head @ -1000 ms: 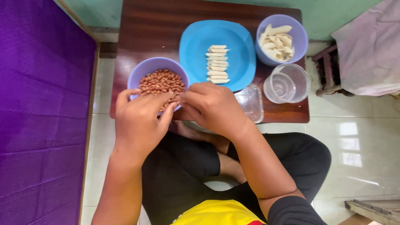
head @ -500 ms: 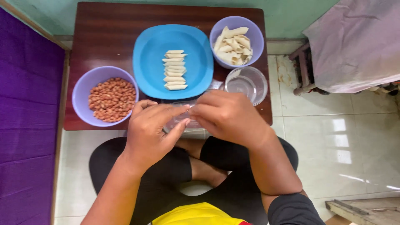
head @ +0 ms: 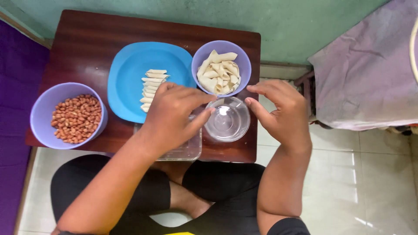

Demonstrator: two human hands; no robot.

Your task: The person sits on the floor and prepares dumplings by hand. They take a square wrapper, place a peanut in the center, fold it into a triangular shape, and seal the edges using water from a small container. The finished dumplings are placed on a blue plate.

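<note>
I sit cross-legged at a low dark wooden table [head: 78,35]. My left hand [head: 174,114] lies over a clear rectangular container [head: 185,150] at the table's front edge, and its fingertips touch the left rim of a small clear glass bowl [head: 228,122]. My right hand [head: 278,109] hovers at that bowl's right rim, fingers spread and thumb close to the glass. Nothing shows in either hand. A blue plate [head: 128,69] with a row of pale pasta pieces [head: 150,87] sits just beyond my left hand.
A purple bowl [head: 244,58] of pale pasta tubes stands behind the glass bowl. Another purple bowl [head: 40,111] of red-brown peanuts [head: 76,118] sits at the table's left. Purple fabric [head: 17,87] lies left, a cloth-covered object [head: 370,74] right, and white floor tiles [head: 357,182] below.
Both hands have moved right, from in front of the peanut bowl to either side of the glass bowl. They were pressed together around something small and clear; now they are apart.
</note>
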